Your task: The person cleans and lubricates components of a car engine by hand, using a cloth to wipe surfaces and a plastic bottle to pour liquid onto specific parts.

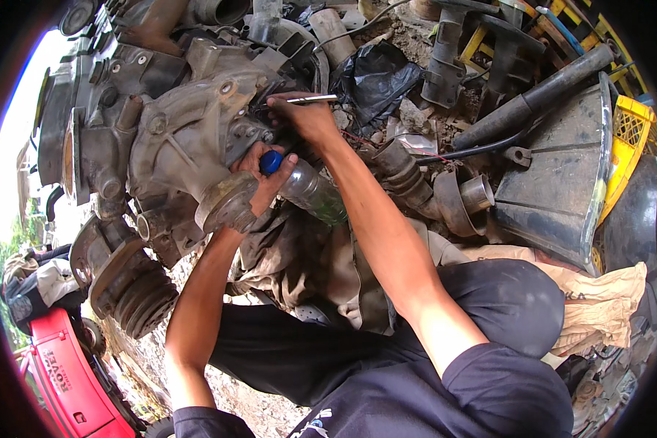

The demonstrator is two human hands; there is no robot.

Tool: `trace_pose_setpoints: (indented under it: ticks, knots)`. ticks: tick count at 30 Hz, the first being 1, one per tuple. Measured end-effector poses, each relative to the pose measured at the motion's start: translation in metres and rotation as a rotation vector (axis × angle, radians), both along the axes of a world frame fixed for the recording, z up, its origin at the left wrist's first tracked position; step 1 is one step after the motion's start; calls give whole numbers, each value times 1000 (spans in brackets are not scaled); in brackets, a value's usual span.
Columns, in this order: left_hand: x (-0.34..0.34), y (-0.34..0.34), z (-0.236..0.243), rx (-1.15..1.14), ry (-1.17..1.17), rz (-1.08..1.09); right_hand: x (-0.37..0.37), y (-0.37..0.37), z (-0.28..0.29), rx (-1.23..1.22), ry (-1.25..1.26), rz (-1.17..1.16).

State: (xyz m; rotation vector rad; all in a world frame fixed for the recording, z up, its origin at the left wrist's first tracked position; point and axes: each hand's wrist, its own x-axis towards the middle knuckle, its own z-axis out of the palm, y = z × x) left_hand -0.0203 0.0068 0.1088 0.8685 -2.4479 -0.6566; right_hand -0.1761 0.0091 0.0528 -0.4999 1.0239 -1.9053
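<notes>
A large grey, grimy metal gear housing (175, 142) fills the upper left, with bolts and a round flange facing me. Against its near side, my left hand (261, 179) has its thumb and fingers closed about the neck of a clear plastic bottle (315, 193). The bottle lies tilted, its blue cap (271, 162) showing between thumb and fingers. Just above, my right hand (306, 119) grips a thin, silvery rod-like tool (315, 98) pointing right. Its fingertips reach to the housing's bolted edge, where their far side is hidden.
Metal pipe parts (434, 186), a black plastic bag (379, 77) and a long dark tube (533, 95) lie on the right. Beyond them are a dark ribbed panel (551, 182) and a yellow crate (628, 146). A red vehicle (77, 376) stands lower left.
</notes>
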Motion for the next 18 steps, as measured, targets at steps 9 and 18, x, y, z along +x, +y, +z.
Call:
trace_pose_setpoints:
  ticks: [9, 18]
  knots:
    - [3, -3, -5, -10, 15, 17, -8, -7, 18, -202, -220, 46]
    - [-1, 0, 2, 5, -25, 26, -5, -4, -4, -88, -60, 88]
